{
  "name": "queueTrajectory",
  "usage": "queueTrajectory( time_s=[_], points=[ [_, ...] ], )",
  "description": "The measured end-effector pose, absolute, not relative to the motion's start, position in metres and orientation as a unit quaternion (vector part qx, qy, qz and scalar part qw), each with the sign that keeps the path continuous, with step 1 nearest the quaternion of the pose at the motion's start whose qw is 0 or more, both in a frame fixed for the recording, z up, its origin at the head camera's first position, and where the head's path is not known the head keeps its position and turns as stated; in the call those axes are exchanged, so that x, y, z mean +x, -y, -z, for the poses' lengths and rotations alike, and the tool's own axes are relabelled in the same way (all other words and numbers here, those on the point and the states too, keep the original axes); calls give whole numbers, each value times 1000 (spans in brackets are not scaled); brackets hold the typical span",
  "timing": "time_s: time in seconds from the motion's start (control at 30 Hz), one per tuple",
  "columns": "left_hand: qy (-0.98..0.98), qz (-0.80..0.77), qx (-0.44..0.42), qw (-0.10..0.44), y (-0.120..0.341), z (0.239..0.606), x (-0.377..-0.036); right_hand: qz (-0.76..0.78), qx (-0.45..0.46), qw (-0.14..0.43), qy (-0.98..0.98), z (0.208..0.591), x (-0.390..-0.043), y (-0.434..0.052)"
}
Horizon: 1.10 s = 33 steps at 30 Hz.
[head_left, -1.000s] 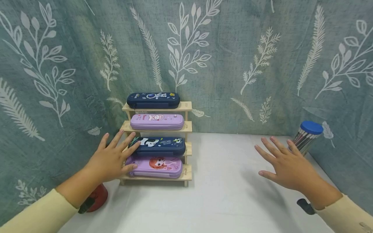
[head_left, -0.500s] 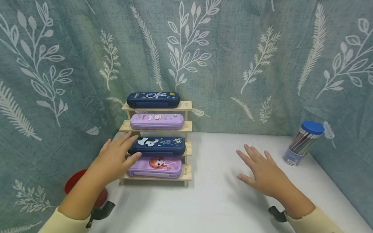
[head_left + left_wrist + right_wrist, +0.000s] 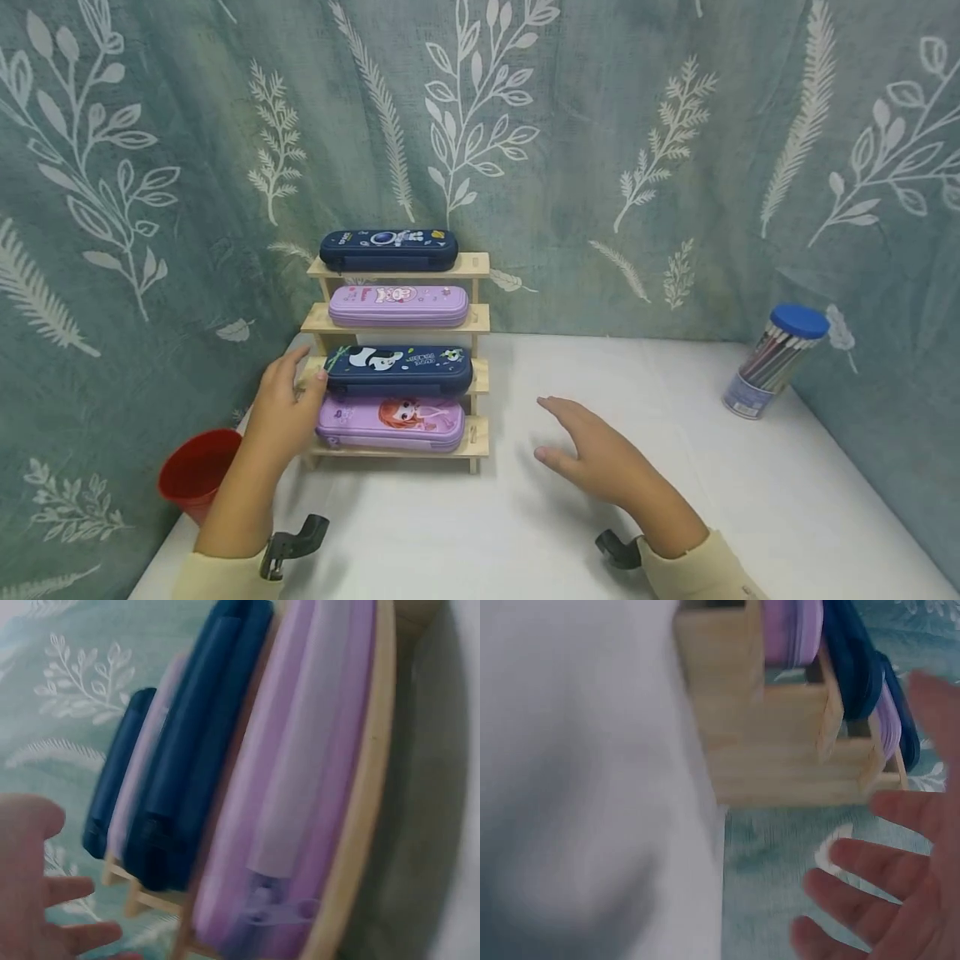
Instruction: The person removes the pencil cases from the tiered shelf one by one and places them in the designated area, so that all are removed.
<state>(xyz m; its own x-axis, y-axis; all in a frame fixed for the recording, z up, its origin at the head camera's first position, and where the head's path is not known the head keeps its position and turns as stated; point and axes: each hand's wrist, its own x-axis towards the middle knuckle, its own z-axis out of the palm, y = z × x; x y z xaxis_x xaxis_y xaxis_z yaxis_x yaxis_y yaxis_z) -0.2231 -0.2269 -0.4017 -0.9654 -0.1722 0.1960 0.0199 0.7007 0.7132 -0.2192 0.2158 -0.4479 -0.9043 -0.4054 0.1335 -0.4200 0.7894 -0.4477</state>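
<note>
A stepped wooden rack (image 3: 482, 435) bears several pencil cases, one on each step. From the top down they are a navy astronaut case (image 3: 390, 252), a lilac cartoon case (image 3: 399, 307), a navy panda case (image 3: 401, 371) and a lilac case with a red-haired girl (image 3: 393, 423). My left hand (image 3: 283, 412) is at the rack's left end, nearest the two lower cases, holding nothing; whether it touches them I cannot tell. To the right of the rack my right hand (image 3: 592, 454) hovers over the white table, its fingers extended and nothing in it.
A red bucket (image 3: 197, 475) stands at the left, partly behind my left forearm. At the back right is a clear tub of pencils (image 3: 772, 362) with a blue lid. Patterned green cloth (image 3: 570, 167) hangs behind and along both sides of the white table (image 3: 480, 533).
My right hand has come left from beside the pencil tub toward the rack. The left hand has turned and drawn back from over the cases to the rack's left end, uncovering the red bucket.
</note>
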Motion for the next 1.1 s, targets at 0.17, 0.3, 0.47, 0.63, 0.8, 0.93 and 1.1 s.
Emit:
queueTrajectory(
  time_s=[0.17,0.3,0.47,0.63,0.8,0.93,1.1],
  points=[
    [875,447,108,151,230,416,-235,-274,229,-19,934,451,-218,-186],
    [853,482,131,153,231,424,-244,-299,246,-29,921,454,-217,-165],
    [833,523,133,127,232,431,-254,-341,258,-33,903,458,-216,-143],
    [826,539,142,87,237,437,-258,-375,251,-23,892,462,-215,-123],
    [824,545,136,75,244,448,-257,-378,231,-11,896,463,-214,-106],
    [826,546,126,70,248,457,-260,-362,223,12,905,465,-215,-97],
    [838,530,124,44,248,459,-263,-370,215,30,903,469,-216,-87]
  ],
)
